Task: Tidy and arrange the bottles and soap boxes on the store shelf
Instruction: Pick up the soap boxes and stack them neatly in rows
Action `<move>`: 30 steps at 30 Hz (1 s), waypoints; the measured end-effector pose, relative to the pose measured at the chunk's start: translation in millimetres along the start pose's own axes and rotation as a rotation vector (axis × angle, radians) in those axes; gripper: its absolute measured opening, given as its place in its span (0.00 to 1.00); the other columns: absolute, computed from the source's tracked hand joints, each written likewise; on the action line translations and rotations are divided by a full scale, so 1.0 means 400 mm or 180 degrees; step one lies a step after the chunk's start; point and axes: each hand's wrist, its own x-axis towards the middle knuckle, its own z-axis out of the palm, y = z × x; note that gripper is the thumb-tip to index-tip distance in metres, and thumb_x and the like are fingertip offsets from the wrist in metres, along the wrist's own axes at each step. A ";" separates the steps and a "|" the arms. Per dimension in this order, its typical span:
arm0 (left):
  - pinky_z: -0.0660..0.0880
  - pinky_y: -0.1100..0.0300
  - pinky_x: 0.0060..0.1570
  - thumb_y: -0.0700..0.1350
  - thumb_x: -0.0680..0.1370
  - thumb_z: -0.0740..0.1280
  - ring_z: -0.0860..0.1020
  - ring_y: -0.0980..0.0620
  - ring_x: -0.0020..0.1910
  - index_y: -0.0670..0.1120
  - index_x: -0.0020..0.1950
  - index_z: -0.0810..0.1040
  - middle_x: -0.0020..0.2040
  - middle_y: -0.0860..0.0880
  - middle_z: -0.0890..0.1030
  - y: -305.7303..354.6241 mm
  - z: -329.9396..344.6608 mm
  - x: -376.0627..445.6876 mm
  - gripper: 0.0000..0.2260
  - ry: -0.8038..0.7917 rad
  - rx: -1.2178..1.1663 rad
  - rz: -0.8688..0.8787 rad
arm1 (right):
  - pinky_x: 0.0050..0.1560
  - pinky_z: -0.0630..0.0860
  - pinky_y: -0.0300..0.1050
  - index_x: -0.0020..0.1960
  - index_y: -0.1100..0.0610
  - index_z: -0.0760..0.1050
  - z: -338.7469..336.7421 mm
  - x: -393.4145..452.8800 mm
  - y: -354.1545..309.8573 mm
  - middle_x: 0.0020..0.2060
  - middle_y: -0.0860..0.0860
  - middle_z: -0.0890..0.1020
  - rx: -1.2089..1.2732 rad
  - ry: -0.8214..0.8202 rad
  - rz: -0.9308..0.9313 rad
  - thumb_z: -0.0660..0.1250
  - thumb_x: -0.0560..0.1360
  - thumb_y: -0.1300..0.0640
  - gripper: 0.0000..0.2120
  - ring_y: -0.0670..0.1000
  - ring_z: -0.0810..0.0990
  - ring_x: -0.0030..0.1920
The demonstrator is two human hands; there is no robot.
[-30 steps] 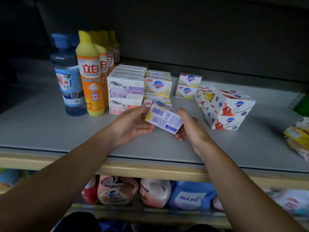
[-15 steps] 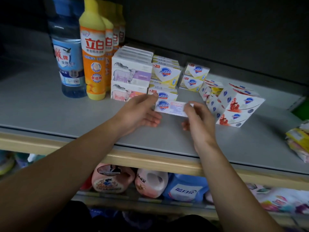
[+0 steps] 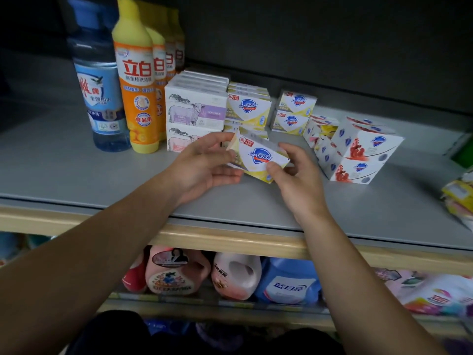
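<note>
A white and yellow Safeguard soap box (image 3: 258, 156) is held tilted just above the grey shelf (image 3: 76, 172), its front face toward me. My left hand (image 3: 204, 167) grips its left end and my right hand (image 3: 294, 178) pinches its right end between thumb and fingers. Right behind it stand stacked yellow Safeguard boxes (image 3: 248, 108) and the sheep-print soap boxes (image 3: 194, 116). A blue bottle (image 3: 99, 98) and a row of orange dish-soap bottles (image 3: 137, 93) stand at the left.
Two more yellow boxes (image 3: 294, 114) stand behind on the right. A crooked group of red and white Safeguard boxes (image 3: 358, 152) sits further right. Soft packets (image 3: 458, 201) lie at the right edge. Detergent jugs (image 3: 238, 275) fill the lower shelf.
The box has been turned over from its barcode side to its front face, and now sits tilted a little nearer me. The camera has moved closer to the shelf.
</note>
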 end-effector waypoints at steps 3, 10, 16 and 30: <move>0.81 0.51 0.43 0.45 0.70 0.72 0.84 0.41 0.41 0.47 0.58 0.77 0.51 0.45 0.82 0.003 0.005 -0.005 0.17 0.0120 -0.0115 0.0003 | 0.40 0.76 0.34 0.57 0.42 0.73 0.000 -0.004 -0.004 0.47 0.32 0.80 -0.0002 -0.0055 -0.0113 0.72 0.73 0.64 0.21 0.42 0.78 0.36; 0.80 0.48 0.53 0.41 0.74 0.70 0.83 0.40 0.47 0.48 0.50 0.79 0.50 0.42 0.83 -0.001 0.006 0.000 0.06 0.0303 -0.0020 0.0047 | 0.37 0.72 0.31 0.60 0.44 0.74 0.000 -0.014 -0.010 0.52 0.31 0.78 -0.0194 -0.0205 -0.0374 0.71 0.73 0.64 0.21 0.42 0.78 0.36; 0.81 0.53 0.42 0.49 0.68 0.73 0.84 0.41 0.41 0.48 0.46 0.80 0.47 0.42 0.85 0.000 0.013 -0.006 0.10 0.0312 0.0154 0.0057 | 0.53 0.72 0.37 0.65 0.51 0.74 0.008 -0.020 -0.016 0.58 0.47 0.77 -0.0800 -0.0118 -0.0760 0.74 0.70 0.60 0.24 0.48 0.75 0.54; 0.73 0.54 0.59 0.58 0.75 0.61 0.76 0.45 0.60 0.50 0.55 0.79 0.56 0.49 0.81 -0.061 0.036 -0.004 0.16 0.0452 0.5163 0.0726 | 0.68 0.68 0.45 0.69 0.55 0.74 -0.040 0.151 -0.093 0.63 0.54 0.73 -0.1724 0.0061 -0.1119 0.69 0.74 0.63 0.23 0.54 0.74 0.63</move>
